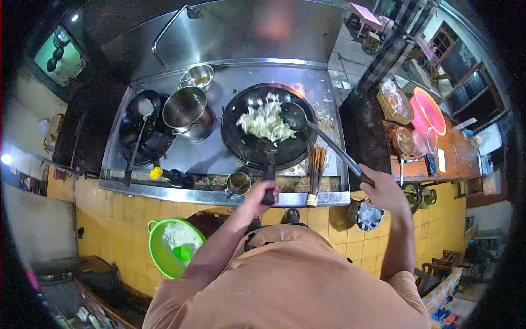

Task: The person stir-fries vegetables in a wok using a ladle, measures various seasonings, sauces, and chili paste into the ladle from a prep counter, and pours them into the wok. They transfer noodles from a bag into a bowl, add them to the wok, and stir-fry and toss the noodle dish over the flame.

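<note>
My left hand [255, 199] is closed round the dark handle of a wok [241, 149] on the stove. Pale, chopped food [264, 122], smeared by motion, lies and flies up in the wok, and I cannot make out its kind. In my right hand [387, 191] is the long handle of a ladle [335, 147]. Its dark bowl sits inside the wok, against the right side of the food. Orange flame shows behind the wok's far rim.
Left of the wok stand a tall steel pot [189, 118], a smaller pot [200, 77] and another wok [143, 129] with a ladle. A bundled stick brush [315, 170] and a metal cup [239, 183] sit at the stove's front edge. A green basin [159, 253] holds white contents.
</note>
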Tool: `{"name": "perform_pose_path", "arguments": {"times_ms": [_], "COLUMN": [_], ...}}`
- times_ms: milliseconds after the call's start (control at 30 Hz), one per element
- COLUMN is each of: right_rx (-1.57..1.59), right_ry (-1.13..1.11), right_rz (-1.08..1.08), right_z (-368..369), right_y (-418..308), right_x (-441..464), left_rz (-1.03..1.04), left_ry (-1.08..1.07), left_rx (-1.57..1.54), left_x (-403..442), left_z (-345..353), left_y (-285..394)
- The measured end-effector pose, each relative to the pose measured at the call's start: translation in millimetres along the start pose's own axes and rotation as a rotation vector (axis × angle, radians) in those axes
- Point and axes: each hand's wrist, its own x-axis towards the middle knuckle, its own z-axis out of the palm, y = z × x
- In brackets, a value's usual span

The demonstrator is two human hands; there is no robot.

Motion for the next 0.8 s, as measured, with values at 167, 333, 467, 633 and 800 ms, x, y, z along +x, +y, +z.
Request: {"name": "perform_pose_path", "arguments": {"times_ms": [167, 333, 467, 633, 800], "right_rx": [0.423, 0.641, 0.349, 0.489, 0.070], "right_ry": [-0.284, -0.433, -0.198, -0.313, -0.105], "right_rz": [0.229, 0.367, 0.182, 0.210, 0.006], "right_z": [94, 40, 107, 94, 63], "right_y": [-9, 39, 25, 21, 59], "right_x": [98, 104, 127, 88, 66], "left_rz": [-0.038, -0.112, -0.139, -0.195, -0.145], "left_ry": [0.010, -0.066, -0.030, -0.087, -0.095], "left_rx": [-0.051, -0.148, -0.124, -0.193, -0.240], "left_x": [45, 40, 35, 36, 1], "left_z": [-8, -18, -13, -21, -31], "left_y": [12, 15, 21, 23, 24]}}
